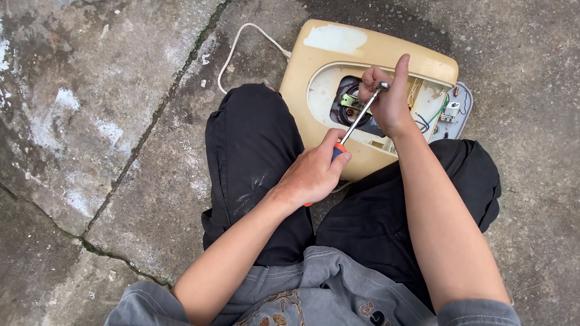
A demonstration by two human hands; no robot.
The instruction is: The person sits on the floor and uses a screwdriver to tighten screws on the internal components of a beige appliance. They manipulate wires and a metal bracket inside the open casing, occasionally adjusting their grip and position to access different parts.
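- Grey fabric of a shirt (326, 290) fills the bottom edge of the view, with a dark pattern on its front.
- Black trousers (254, 157) cover both knees, which are bent up and spread; the person sits on the concrete floor (90, 121).
- The left hand (311, 172) sits between the knees, just in front of the casing, its fingers (332, 148) clenched round the orange and blue handle of a screwdriver (356, 121).
- The screwdriver's metal shaft slants up and to the right from that hand, over the casing's opening, to the right hand.
- The right hand (386, 99) is above the opening, fingers curled round the far end of the shaft, thumb pointing up. A small round metal piece shows at its grip; whether it belongs to the tool I cannot tell.
- The yellowed plastic casing (314, 78) of an appliance lies on the floor just beyond the knees, touching the trousers, its underside open.
- Inside the opening a dark round part with a metal bracket (350, 105) shows, and to the right green and other wires (438, 111) run to a small grey end piece.
- A white cord (241, 39) leaves the casing's left side and loops over the cracked, stained floor.
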